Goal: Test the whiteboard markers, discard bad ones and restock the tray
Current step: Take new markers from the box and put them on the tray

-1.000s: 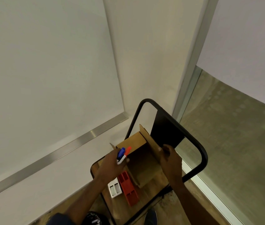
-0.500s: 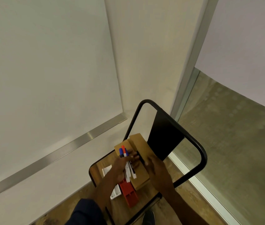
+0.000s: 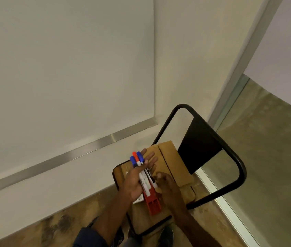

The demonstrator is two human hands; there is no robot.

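My left hand (image 3: 132, 184) is turned palm up over the chair seat with its fingers stretched out. It holds three whiteboard markers (image 3: 142, 172) across the palm, two with blue caps and one with a red cap, caps pointing away from me. My right hand (image 3: 169, 188) is curled beside it, and its fingertips pinch the near end of a marker. Under both hands lies a closed cardboard box (image 3: 173, 161). A red tray (image 3: 153, 204) and a white tray (image 3: 139, 199) lie on the seat, partly hidden by my left hand.
All this rests on a wooden seat of a black metal-framed chair (image 3: 203, 143). The whiteboard (image 3: 60, 68) fills the left wall, with its metal ledge (image 3: 87, 148) along the bottom. A glass partition (image 3: 266, 157) stands to the right.
The cardboard box went from open to shut. My left hand turned palm up with the markers fanned on it, and my right hand left the box flap and came to the markers' near ends.
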